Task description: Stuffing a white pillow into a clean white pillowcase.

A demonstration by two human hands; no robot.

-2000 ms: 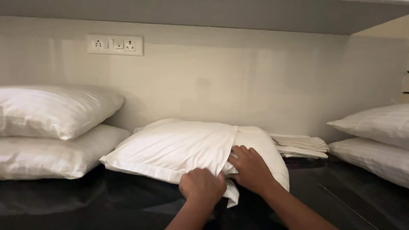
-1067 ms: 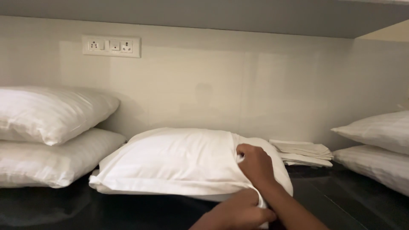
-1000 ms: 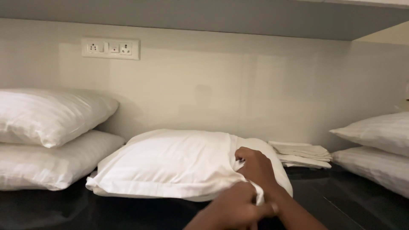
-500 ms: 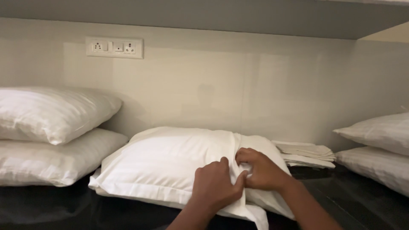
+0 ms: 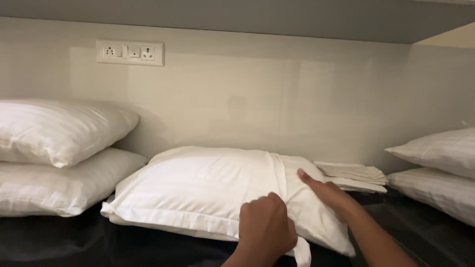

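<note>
Moved since half a second before: right hand [image 5: 330, 194] no longer curled at the case opening beside the other hand, now stretched out flat with the fingers [image 5: 306, 177] straight, resting on the right part of the plump white pillow in a striped cotton case [image 5: 208, 190]. Released, grasping nothing, only touching the cloth. Left hand [image 5: 266, 228] clenched on the folded flap of the pillowcase at the near edge, knuckles up; a loose strip of white cloth [image 5: 303, 253] hanging down just beside it.

Pillow lying flat on the glossy black counter [image 5: 64, 242], in the middle, slightly closer to the left stack, with its long side towards the pale glossy wall [image 5: 297, 104].

Just behind the right hand, a small stack of folded white linens [image 5: 354, 174], touching the pillow's right end. At the left, 2 white pillows [image 5: 54, 153] stacked one on the other. At the right edge, 2 more white pillows [image 5: 440, 168], also stacked. On the wall above left, a white socket plate [image 5: 130, 52].
</note>
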